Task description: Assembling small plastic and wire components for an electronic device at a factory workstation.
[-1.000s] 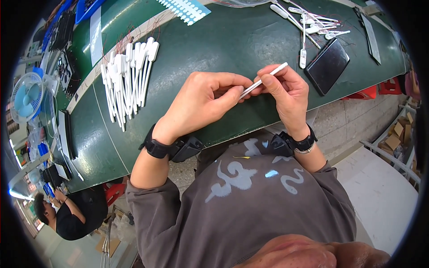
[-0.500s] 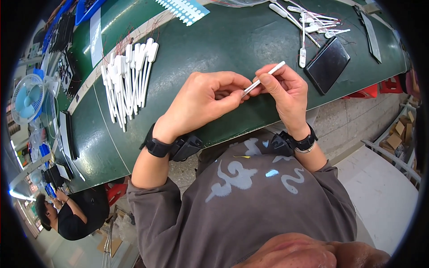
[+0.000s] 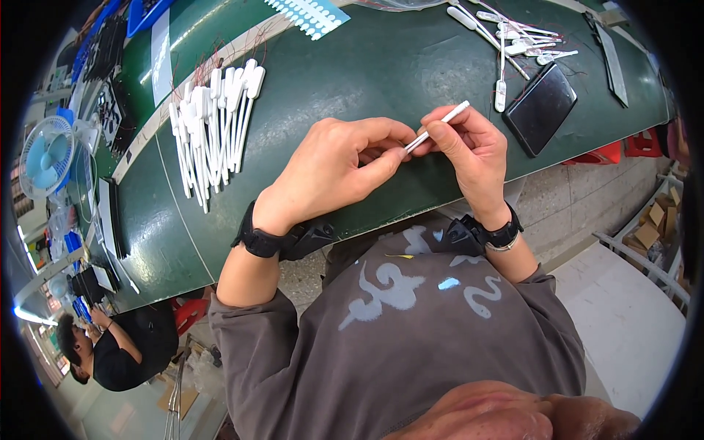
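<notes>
A slim white stick [image 3: 456,111] is tilted over the near part of the green table, its upper right end free. My left hand [image 3: 330,165] is closed in a pinch at its lower end, where the fingers hide the tip. Thumb and fingers of my right hand [image 3: 475,150] are closed on the upper part. Left of my hands lies a bundle of white sticks [image 3: 213,132] with wider paddle-like heads and thin red wires. More white wired pieces [image 3: 524,45] lie loosely at the far right. Beside my right hand is a glossy black flat slab [image 3: 541,110].
The green table [image 3: 308,88] curves across the view. A blue-and-white perforated sheet [image 3: 312,16] lies at its far edge, a dark flat bar [image 3: 612,66] at the right. Left are a fan [image 3: 48,156] and a seated person [image 3: 128,348]. Boxes on a rack [image 3: 653,224] stand right.
Both hands keep the same pinch on the white stick, with only slight finger movement. The whole view has shifted a little.
</notes>
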Demonstrator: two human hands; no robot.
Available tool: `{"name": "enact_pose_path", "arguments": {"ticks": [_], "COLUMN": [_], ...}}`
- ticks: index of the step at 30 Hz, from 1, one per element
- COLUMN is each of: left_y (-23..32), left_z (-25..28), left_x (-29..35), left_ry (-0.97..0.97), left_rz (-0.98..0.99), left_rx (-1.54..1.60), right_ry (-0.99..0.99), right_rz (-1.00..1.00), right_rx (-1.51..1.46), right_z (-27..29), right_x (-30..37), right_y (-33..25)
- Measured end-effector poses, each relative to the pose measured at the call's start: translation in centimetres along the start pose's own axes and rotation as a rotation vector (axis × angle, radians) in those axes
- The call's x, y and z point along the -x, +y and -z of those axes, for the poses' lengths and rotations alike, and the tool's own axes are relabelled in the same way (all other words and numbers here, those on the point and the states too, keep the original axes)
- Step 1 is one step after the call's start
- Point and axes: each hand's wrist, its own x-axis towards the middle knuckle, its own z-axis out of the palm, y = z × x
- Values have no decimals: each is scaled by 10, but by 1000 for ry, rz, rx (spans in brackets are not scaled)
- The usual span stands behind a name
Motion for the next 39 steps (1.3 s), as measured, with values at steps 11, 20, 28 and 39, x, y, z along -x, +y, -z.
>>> {"name": "enact_pose_path", "arguments": {"ticks": [11,20,28,39], "left_y": [-7,9,103,213], "left_z": [18,6,-229,-223], "left_x": [18,46,77,207], "left_ry": [-32,-219,-361,557], "left_rz": [69,-78,-288,-309], "left_rx": [154,148,600,131], "right_ry": [-10,130,404,-58], "right_rz": [-27,-92,-254,-70], "right_rx": [59,245,451,459], "right_z": [-19,-31,93,63], "right_x": [7,63,284,263], "right_y": [0,-22,-152,-212]}}
